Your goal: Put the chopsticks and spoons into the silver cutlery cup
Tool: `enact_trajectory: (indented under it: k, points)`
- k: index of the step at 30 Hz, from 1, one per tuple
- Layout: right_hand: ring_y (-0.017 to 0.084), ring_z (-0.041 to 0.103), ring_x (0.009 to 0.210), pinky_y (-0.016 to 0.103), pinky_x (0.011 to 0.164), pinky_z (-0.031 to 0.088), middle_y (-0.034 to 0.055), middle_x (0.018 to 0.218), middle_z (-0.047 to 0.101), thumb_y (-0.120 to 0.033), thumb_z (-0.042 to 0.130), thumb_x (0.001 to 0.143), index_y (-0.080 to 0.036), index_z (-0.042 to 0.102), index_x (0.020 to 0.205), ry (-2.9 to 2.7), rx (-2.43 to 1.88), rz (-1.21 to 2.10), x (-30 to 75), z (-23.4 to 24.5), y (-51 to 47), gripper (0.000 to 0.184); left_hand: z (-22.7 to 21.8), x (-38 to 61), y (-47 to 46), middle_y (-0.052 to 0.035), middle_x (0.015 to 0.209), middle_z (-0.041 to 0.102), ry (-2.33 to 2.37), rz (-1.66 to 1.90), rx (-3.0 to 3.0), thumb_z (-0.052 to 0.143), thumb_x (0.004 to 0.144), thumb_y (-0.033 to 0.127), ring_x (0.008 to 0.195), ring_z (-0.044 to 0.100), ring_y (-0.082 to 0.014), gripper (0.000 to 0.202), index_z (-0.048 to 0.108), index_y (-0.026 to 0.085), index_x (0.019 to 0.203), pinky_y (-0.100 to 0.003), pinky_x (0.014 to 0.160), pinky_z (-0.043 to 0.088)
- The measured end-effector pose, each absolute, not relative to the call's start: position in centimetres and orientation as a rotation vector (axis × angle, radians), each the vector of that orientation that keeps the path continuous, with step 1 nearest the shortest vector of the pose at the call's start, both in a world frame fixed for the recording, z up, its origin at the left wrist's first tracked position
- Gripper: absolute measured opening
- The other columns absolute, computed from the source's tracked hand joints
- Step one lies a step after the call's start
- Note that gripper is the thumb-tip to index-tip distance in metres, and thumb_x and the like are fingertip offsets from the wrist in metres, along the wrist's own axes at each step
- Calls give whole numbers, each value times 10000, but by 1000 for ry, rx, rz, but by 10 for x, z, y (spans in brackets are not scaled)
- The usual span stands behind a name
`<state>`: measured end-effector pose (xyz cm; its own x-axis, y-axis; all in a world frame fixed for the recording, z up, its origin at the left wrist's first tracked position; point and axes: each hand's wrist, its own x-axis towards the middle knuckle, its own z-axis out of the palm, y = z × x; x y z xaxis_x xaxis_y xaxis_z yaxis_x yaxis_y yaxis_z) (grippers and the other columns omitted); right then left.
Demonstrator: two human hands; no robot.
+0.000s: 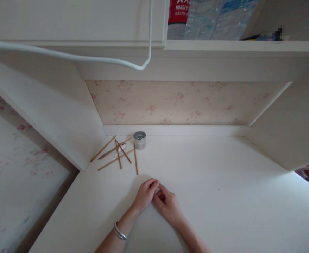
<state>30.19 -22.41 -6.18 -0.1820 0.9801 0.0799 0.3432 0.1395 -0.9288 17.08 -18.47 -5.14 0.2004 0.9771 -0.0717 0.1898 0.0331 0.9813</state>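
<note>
My left hand and my right hand rest together on the white desktop, with their fingertips meeting. Both are closed with curled fingers; whatever they may hold is hidden. A silver bangle circles my left wrist. Beyond my left hand lie several thin wooden chopsticks, scattered and partly crossing. Among them is a white spoon-like utensil, partly covered by the sticks. Upright at the back stands a small grey perforated metal cup.
White side panels bound the desk left and right. Overhead, a shelf holds clear plastic-wrapped bottles with red labelling. A white cable hangs across the upper left. Flowered wallpaper covers the back.
</note>
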Motion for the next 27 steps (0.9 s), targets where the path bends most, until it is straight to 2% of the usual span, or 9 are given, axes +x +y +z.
enact_trajectory:
  k: [27]
  points:
    - [116,571,587,203,540,410,-21,704,640,-253,570,891,-195,615,1131,-1621,-1282,1094,303,-60,-221,251,-52,171,-184,-21,811,672,1215,924,1397,522,890,428,798,596,-169,298,666,172,838,-253,733,444]
